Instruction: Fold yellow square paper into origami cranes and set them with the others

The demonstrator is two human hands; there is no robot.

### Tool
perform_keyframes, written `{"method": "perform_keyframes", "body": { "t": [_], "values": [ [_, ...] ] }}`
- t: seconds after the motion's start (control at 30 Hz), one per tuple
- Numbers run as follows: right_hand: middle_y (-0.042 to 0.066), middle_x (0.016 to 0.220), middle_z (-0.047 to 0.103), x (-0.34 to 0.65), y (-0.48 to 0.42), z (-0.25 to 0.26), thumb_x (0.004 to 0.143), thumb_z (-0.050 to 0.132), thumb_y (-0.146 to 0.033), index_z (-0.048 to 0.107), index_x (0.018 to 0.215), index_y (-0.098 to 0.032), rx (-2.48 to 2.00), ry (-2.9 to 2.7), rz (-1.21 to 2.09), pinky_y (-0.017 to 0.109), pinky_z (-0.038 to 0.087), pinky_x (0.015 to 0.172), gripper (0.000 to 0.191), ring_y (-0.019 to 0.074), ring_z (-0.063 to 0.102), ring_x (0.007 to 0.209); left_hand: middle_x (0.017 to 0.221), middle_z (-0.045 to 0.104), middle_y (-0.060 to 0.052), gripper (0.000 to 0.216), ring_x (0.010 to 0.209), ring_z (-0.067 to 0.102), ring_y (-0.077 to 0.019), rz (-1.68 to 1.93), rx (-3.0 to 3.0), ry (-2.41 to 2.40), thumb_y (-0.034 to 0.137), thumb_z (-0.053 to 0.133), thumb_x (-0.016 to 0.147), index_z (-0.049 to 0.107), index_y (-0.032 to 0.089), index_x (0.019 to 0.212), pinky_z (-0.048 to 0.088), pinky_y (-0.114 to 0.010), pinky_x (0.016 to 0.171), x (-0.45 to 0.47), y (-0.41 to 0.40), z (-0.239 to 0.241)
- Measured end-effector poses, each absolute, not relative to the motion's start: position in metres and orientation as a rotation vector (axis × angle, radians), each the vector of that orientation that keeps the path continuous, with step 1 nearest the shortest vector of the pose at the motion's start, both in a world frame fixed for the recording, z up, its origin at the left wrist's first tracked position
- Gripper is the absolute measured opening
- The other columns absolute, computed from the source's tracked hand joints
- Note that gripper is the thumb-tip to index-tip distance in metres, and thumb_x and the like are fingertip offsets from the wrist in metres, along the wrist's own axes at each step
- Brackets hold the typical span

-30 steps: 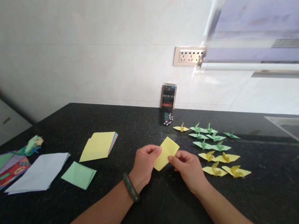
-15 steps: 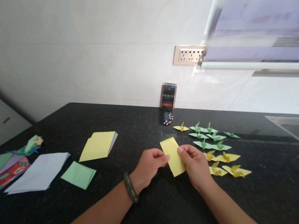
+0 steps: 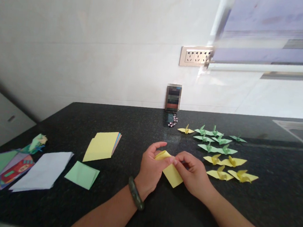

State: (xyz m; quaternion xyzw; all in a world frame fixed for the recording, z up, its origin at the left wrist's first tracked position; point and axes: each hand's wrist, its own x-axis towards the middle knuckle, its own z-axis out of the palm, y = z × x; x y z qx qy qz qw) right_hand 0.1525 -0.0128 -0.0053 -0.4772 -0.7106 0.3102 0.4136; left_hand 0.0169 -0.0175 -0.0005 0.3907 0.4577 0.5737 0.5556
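Note:
Both my hands hold a folded yellow paper (image 3: 171, 172) just above the black countertop (image 3: 134, 213). My left hand (image 3: 152, 168), with a dark green bangle on its wrist, pinches the paper's upper left end between thumb and fingers. My right hand (image 3: 192, 173) pinches the same paper from the right, fingertips meeting the left hand's at the fold. The paper's lower corner points down between the two hands.
Several folded green and yellow paper cranes (image 3: 219, 154) lie right of my hands. A stack of coloured sheets (image 3: 102, 146), a green sheet (image 3: 82, 175), a white sheet (image 3: 42, 170) and patterned paper (image 3: 0, 169) lie to the left. A small dark box (image 3: 173, 97) stands against the wall.
The yellow paper has been turned from leaning left to leaning right, then lowered toward the counter. Both hands have closed in on its upper end and are folding it.

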Motion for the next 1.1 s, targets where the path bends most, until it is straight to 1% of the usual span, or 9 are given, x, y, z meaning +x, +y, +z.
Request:
{"method": "perform_keyframes", "body": {
  "t": [0.4, 0.53, 0.6, 0.7, 0.77, 0.9, 1.0, 1.07, 1.1],
  "values": [
    [0.001, 0.065, 0.056, 0.154, -0.013, -0.001, 0.081, 0.049, -0.027, 0.056, 0.066, -0.018, -1.208, -1.83, 0.774, 0.025, 0.041, 0.056, 0.019, 0.0134, 0.051, 0.06, 0.06, 0.06, 0.003, 0.041, 0.052, 0.052, -0.0088, 1.477, 0.804, 1.005, 0.028, 0.071, 0.063, 0.056, 0.017, 0.099, 0.04, -0.022, 0.053, 0.01, -0.007, 0.0],
    [0.001, 0.065, 0.056, 0.154, -0.013, 0.001, 0.08, 0.05, -0.027, 0.055, 0.065, -0.018, -1.22, -1.817, 0.791, 0.025, 0.04, 0.055, 0.019, 0.0134, 0.052, 0.06, 0.067, 0.061, 0.0, 0.043, 0.057, 0.053, -0.0102, 1.46, 0.754, 0.967, 0.043, 0.063, 0.07, 0.057, 0.015, 0.102, 0.041, -0.024, 0.056, 0.009, -0.007, 0.002],
    [0.001, 0.065, 0.055, 0.155, -0.012, -0.001, 0.081, 0.049, -0.027, 0.055, 0.065, -0.018, -1.223, -1.816, 0.788, 0.025, 0.04, 0.055, 0.019, 0.0133, 0.051, 0.06, 0.066, 0.059, 0.0, 0.042, 0.056, 0.051, -0.0094, 1.365, 0.815, 0.956, 0.047, 0.064, 0.068, 0.061, 0.013, 0.092, 0.039, -0.023, 0.055, 0.009, -0.009, 0.003],
    [0.001, 0.066, 0.055, 0.156, -0.011, -0.003, 0.081, 0.049, -0.028, 0.054, 0.066, -0.018, -1.212, -1.836, 0.772, 0.025, 0.041, 0.057, 0.019, 0.0134, 0.051, 0.061, 0.055, 0.053, 0.002, 0.029, 0.049, 0.044, -0.0065, 1.205, 0.923, 1.015, 0.036, 0.074, 0.059, 0.06, 0.011, 0.065, 0.034, -0.021, 0.05, 0.01, -0.013, 0.005],
    [0.001, 0.066, 0.056, 0.156, -0.011, -0.004, 0.081, 0.049, -0.027, 0.055, 0.066, -0.018, -1.203, -1.851, 0.769, 0.025, 0.041, 0.057, 0.019, 0.0133, 0.051, 0.061, 0.052, 0.051, 0.003, 0.026, 0.048, 0.042, -0.0059, 1.195, 0.946, 1.054, 0.033, 0.073, 0.06, 0.058, 0.011, 0.058, 0.033, -0.021, 0.049, 0.01, -0.013, 0.004],
    [0.001, 0.065, 0.056, 0.156, -0.011, -0.004, 0.079, 0.051, -0.026, 0.056, 0.065, -0.017, -1.216, -1.818, 0.806, 0.025, 0.04, 0.056, 0.018, 0.0131, 0.051, 0.061, 0.056, 0.054, 0.003, 0.023, 0.051, 0.045, -0.0065, 1.341, 0.879, 1.037, 0.033, 0.07, 0.065, 0.059, 0.012, 0.064, 0.036, -0.021, 0.052, 0.006, -0.005, 0.002],
    [0.0, 0.062, 0.055, 0.157, -0.01, -0.003, 0.077, 0.054, -0.031, 0.056, 0.066, -0.017, -1.244, -1.674, 0.988, 0.023, 0.039, 0.051, 0.019, 0.012, 0.049, 0.056, 0.068, 0.059, -0.001, 0.029, 0.063, 0.054, -0.0101, 1.472, 0.759, 1.016, 0.043, 0.063, 0.071, 0.061, 0.014, 0.076, 0.042, -0.023, 0.06, 0.003, -0.001, 0.001],
    [-0.001, 0.059, 0.054, 0.157, -0.009, -0.003, 0.077, 0.055, -0.035, 0.056, 0.068, -0.016, -1.252, -1.553, 1.137, 0.022, 0.037, 0.047, 0.021, 0.0108, 0.047, 0.051, 0.074, 0.062, -0.003, 0.038, 0.065, 0.055, -0.0118, 1.374, 0.778, 0.949, 0.047, 0.061, 0.072, 0.062, 0.015, 0.092, 0.043, -0.025, 0.06, 0.003, -0.002, -0.001],
    [-0.001, 0.058, 0.054, 0.157, -0.009, -0.003, 0.076, 0.055, -0.036, 0.056, 0.068, -0.016, -1.251, -1.507, 1.19, 0.022, 0.036, 0.045, 0.022, 0.0104, 0.047, 0.05, 0.07, 0.061, -0.002, 0.038, 0.061, 0.054, -0.0109, 1.288, 0.798, 0.923, 0.045, 0.065, 0.068, 0.062, 0.013, 0.089, 0.043, -0.024, 0.059, 0.004, -0.004, -0.002]
  ]
}}
